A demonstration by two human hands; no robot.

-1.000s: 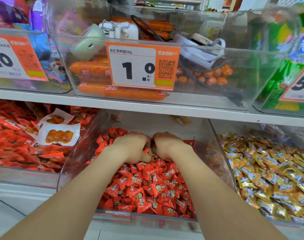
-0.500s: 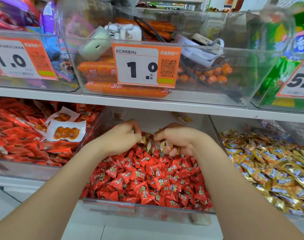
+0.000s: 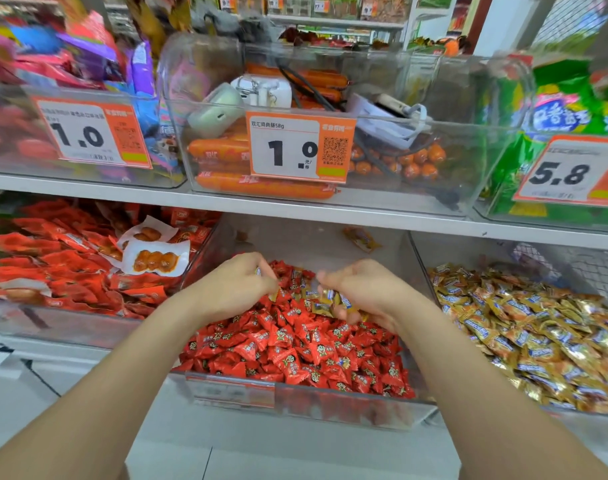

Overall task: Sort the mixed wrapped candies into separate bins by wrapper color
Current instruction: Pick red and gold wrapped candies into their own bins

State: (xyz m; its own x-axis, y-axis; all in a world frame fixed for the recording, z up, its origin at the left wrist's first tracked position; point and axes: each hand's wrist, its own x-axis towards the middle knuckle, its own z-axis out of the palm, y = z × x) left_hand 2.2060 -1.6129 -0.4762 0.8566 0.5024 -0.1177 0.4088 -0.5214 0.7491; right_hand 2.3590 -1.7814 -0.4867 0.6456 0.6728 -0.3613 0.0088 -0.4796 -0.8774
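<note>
A clear middle bin [image 3: 295, 400] holds a heap of red-wrapped candies [image 3: 295, 348]. To its right, another clear bin [image 3: 420, 258] is full of gold-wrapped candies [image 3: 524, 327]. Both my hands are over the back of the red heap. My right hand [image 3: 358, 289] grips several gold-wrapped candies [image 3: 330, 301] picked out of the red ones. My left hand [image 3: 240, 282] has its fingers curled and pinches a small candy [image 3: 259, 271], mostly hidden. One gold candy [image 3: 361, 239] lies alone at the back of the middle bin.
On the left a bin holds red snack packs [image 3: 63, 265] and white sachets [image 3: 153, 259]. The shelf above [image 3: 295, 209] carries clear bins with orange sausages [image 3: 261, 187], price tags [image 3: 299, 147] and green packs [image 3: 565, 105]. White floor lies below.
Both hands rose out of the red heap and drew slightly apart. Gold candies appeared in my right hand's grip. The camera tilted up, showing more of the upper shelf.
</note>
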